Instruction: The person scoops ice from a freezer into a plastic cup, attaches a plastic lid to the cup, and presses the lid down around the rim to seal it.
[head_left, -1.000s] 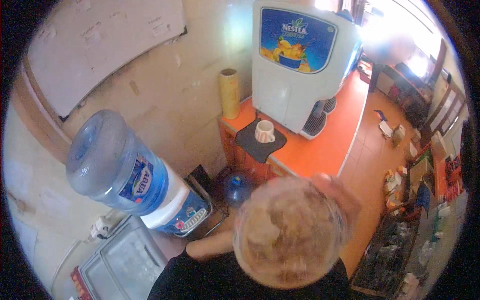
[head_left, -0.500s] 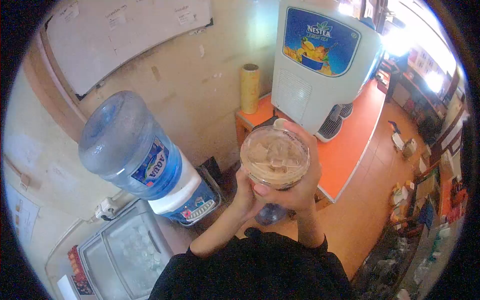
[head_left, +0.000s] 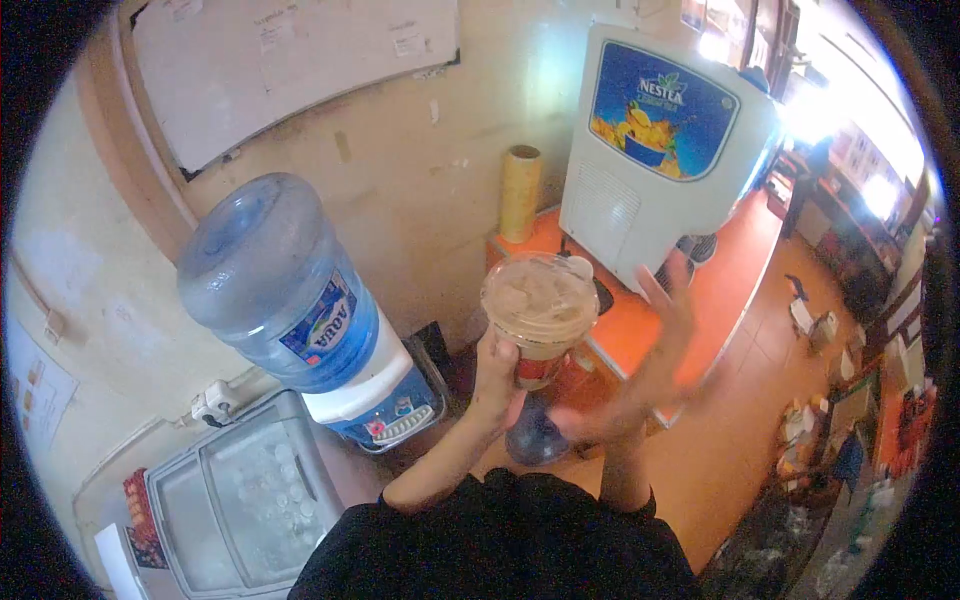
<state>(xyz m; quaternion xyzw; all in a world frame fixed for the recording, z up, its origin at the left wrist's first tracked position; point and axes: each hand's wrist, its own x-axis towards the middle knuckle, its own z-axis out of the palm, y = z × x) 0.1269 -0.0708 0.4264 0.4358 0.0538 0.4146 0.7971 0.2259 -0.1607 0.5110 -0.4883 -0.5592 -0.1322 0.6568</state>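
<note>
A clear plastic cup point(head_left: 541, 310) with a lid holds a light brown iced drink, with pale ice cubes showing under the top. My left hand point(head_left: 495, 383) is wrapped round the cup's left side, thumb toward me, and keeps it nearly upright. To the right of the cup, my right hand point(head_left: 650, 365) is off it, fingers apart and slightly smeared by motion. Nothing shows in that hand. Part of a red print is visible low on the cup's side.
A drink machine point(head_left: 655, 150) and a yellow roll point(head_left: 520, 195) stand on the orange counter point(head_left: 715, 320) ahead. On my left are a water dispenser with a large blue bottle point(head_left: 285, 285) and a glass-topped chest freezer point(head_left: 250, 495). Orange floor tiles point(head_left: 745, 400) lie to the right.
My right hand has let go of the cup and moved right, its fingers opening. The cup has tilted so more of its side shows, still in my left hand. The view has shifted slightly.
</note>
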